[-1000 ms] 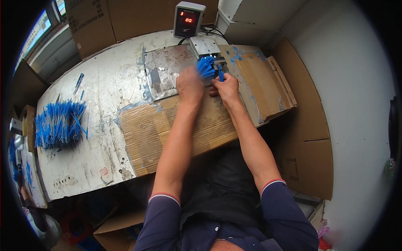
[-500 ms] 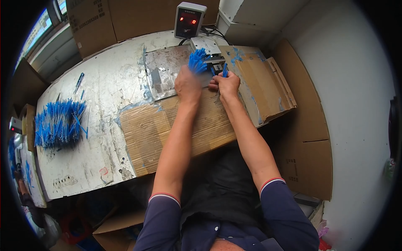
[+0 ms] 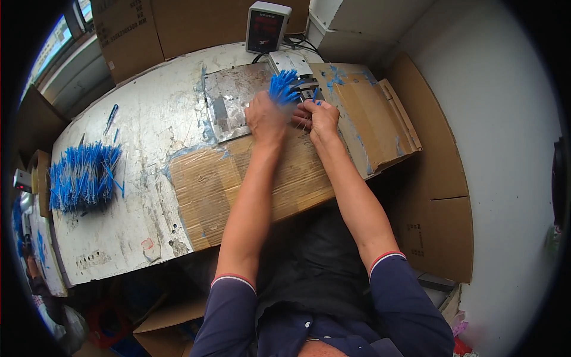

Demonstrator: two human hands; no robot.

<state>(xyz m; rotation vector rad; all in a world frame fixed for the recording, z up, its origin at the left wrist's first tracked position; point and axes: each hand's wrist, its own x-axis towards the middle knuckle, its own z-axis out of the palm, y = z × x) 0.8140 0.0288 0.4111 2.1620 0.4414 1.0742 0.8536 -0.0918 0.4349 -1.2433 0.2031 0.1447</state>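
My left hand, slightly blurred, is closed around a bundle of thin wire pieces with blue sleeves. Their blue ends fan out beyond my fingers. Just right of it, my right hand pinches thumb and forefinger on a blue-sleeved wire piece, while its other fingers curl loosely toward the bundle. Both hands are at the front of a small metal machine, whose working part is partly hidden by the bundle and fingers. Beneath my left hand lies a worn metal plate.
A large pile of blue-sleeved wires lies on the white table at left, near a pen. Behind the machine stands a display box with cables. Taped cardboard covers the front edge, and a cardboard box sits right.
Fewer blue pieces show at my right fingertips, and that hand's lower fingers have opened toward the bundle. The bundle has shifted slightly right. The display's red digits have dimmed.
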